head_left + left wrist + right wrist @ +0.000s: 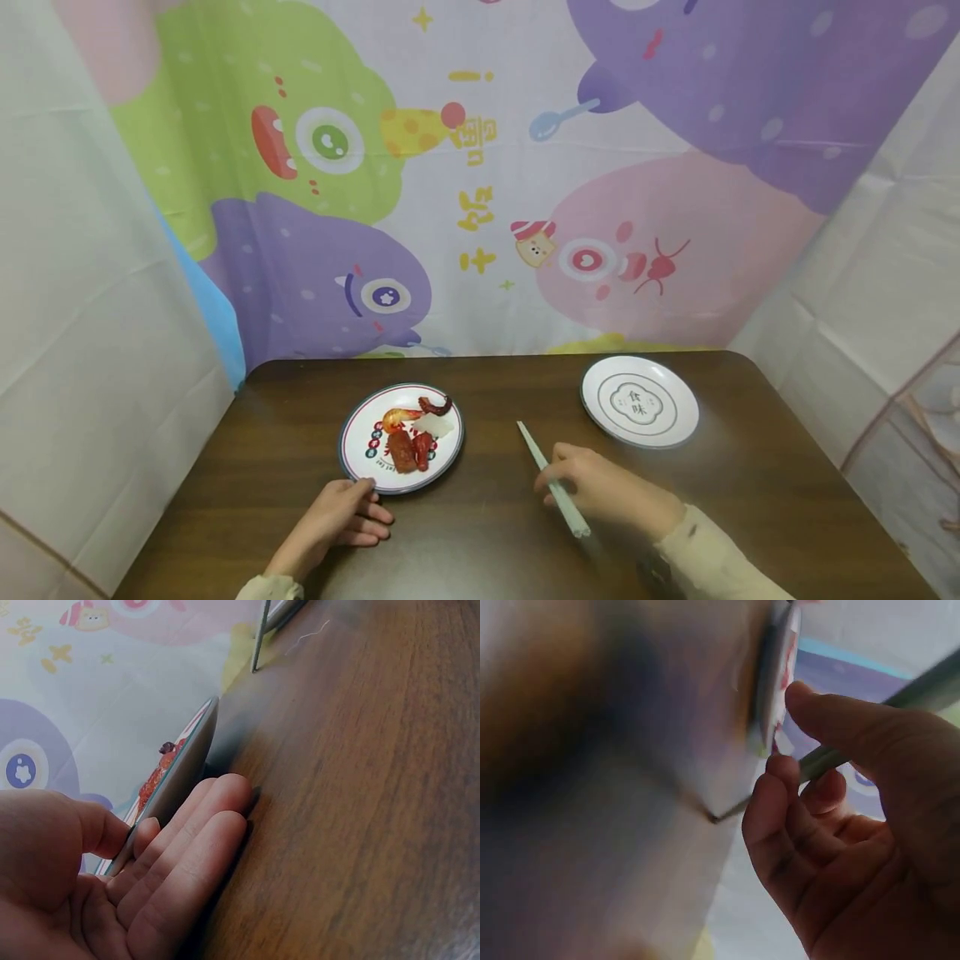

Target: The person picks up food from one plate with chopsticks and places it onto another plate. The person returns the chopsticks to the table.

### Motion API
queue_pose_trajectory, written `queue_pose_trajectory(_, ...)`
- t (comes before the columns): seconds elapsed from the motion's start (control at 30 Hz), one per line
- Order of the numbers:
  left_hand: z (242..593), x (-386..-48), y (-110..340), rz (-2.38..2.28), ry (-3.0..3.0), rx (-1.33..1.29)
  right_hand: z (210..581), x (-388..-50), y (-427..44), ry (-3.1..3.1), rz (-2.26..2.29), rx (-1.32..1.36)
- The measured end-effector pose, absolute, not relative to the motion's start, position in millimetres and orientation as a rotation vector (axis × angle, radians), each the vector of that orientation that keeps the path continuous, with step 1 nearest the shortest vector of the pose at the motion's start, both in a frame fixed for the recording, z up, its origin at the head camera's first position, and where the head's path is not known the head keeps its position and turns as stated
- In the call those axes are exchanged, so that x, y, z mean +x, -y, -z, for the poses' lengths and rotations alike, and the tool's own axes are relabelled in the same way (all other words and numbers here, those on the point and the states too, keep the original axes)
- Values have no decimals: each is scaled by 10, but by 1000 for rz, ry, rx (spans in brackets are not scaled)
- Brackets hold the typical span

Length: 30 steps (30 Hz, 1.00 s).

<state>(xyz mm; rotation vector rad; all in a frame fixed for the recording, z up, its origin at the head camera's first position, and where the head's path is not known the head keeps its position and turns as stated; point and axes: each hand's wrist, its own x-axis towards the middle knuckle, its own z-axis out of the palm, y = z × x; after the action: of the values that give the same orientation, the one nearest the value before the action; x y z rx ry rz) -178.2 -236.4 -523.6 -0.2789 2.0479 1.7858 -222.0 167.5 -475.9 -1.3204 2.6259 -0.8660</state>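
My left hand (pixel 341 518) grips the near rim of a white plate (pixel 365 410) with a dark edge, thumb on top and index finger underneath; its other fingers lie beneath, close to the table. On this plate are a shrimp-like piece (pixel 397 419), a dark curled tentacle-like piece (pixel 436 407), a white piece (pixel 433 426), a brown block (pixel 402 452) and a reddish piece (pixel 422 451). My right hand (pixel 600 487) holds pale green chopsticks (pixel 533 447) between thumb and fingers. In the right wrist view, the chopsticks (pixel 821 763) pass behind the thumb.
A second white plate (pixel 678 408), with printed characters at its centre, lies at the back right of the brown wooden table (pixel 465 533). Behind the table hangs a cartoon-printed cloth (pixel 480 317). White cloth walls (pixel 97 292) close off both sides.
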Motion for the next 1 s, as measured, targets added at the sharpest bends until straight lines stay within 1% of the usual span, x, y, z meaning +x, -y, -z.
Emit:
queue_pose_trajectory(0.07, 5232, -1777, 2363, -1784, -2049, -280, 4799, -2182, -1660, -2606, 818, -1275)
queue_pose_trajectory(0.33, 5244, -1791, 2368, -1781, -2048, -279, 4936, -2102, -1612, -2537, 788, -1323)
queue_pose_trajectory(0.6, 5229, -1784, 2369, -1786, -2049, -282, 5031, -2088, -1574, -2542, 763, -1353)
queue_pose_trajectory(0.83, 5246, -1787, 2370, -1775, -2052, -289, 5070, -2088, -1534, -2525, 760, -1279)
queue_pose_trajectory(1.0, 5261, -1789, 2373, -1776, -2052, -295, 5096, -2093, -1528, -2522, 771, -1319)
